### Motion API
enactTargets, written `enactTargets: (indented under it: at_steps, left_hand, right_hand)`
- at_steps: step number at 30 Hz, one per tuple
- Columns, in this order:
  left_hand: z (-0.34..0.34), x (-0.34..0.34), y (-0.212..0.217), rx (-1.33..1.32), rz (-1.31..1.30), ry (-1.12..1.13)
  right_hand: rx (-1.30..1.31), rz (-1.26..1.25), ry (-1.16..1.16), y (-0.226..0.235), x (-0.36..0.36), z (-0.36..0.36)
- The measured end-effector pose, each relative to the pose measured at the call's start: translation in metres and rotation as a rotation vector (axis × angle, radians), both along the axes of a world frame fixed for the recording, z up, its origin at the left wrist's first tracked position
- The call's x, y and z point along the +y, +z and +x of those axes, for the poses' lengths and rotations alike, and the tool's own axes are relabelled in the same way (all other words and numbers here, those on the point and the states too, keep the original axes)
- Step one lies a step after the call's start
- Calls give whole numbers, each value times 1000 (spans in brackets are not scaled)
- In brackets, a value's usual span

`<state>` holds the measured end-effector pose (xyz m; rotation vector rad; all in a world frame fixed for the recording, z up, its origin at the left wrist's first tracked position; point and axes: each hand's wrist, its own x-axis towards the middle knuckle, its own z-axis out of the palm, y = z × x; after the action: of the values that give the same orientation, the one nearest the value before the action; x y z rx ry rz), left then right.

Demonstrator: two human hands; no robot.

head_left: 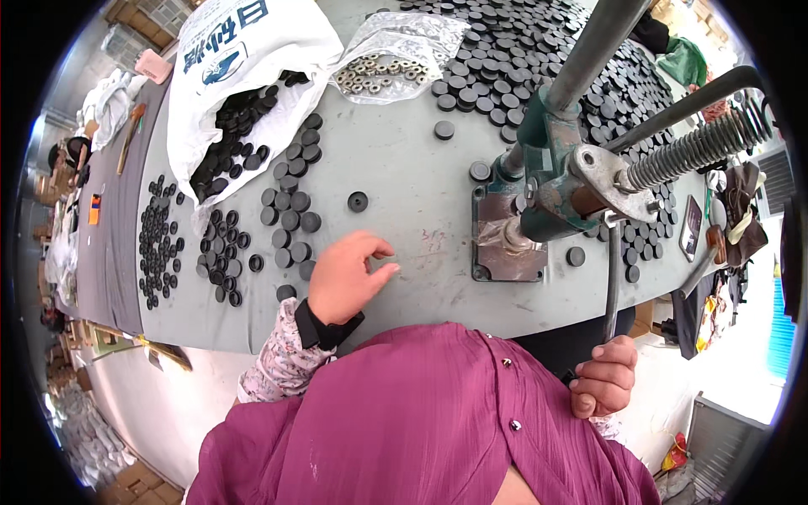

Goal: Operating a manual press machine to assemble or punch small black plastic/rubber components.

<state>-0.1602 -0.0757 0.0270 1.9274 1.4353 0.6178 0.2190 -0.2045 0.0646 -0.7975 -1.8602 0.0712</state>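
My left hand (347, 276) is over the grey table, its thumb and forefinger apart with nothing visible between them. Just beyond it lies a single black round cap (358, 202), hollow side up. Rows of black caps (290, 200) sit to the left of that hand. Off the table's front edge at the right, my right hand (603, 376) is closed round the lower end of a metal lever (613, 282). That lever hangs from a green hand press (547, 177) with a coil spring (703, 147). The press's dark base plate (511, 261) rests on the table.
A white woven sack (252, 50) spills black caps at the back left. Next to it, a clear plastic bag (400, 50) holds small metal rings. Many black discs (497, 63) spread behind the press; smaller groups of caps (157, 244) lie far left. A phone (691, 227) lies at right.
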Motion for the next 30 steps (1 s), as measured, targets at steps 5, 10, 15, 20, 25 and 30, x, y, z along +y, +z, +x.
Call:
enactTargets:
  at_steps: [5,10,15,20,25,30]
  left_hand:
    - [-61,-11,8,458,209,353]
    - [-79,21,-19,487,268,278]
    - [-52,30,-11,300,148,209]
    - [77,17,-12,-258,20,-99]
    - [151,36,-15,-313,82,-143]
    - [150,36,-26,-308,60,-128]
  right_hand:
    - [158,247,9,45,39,-11]
    - [431,-50,385,129,136,1]
    - [-577,564,-611,148,238,23]
    - [233,75,-59,145,241,-5]
    - [-168,626,-486,136,275,28]
    - [477,-58,15,155,240,-28]
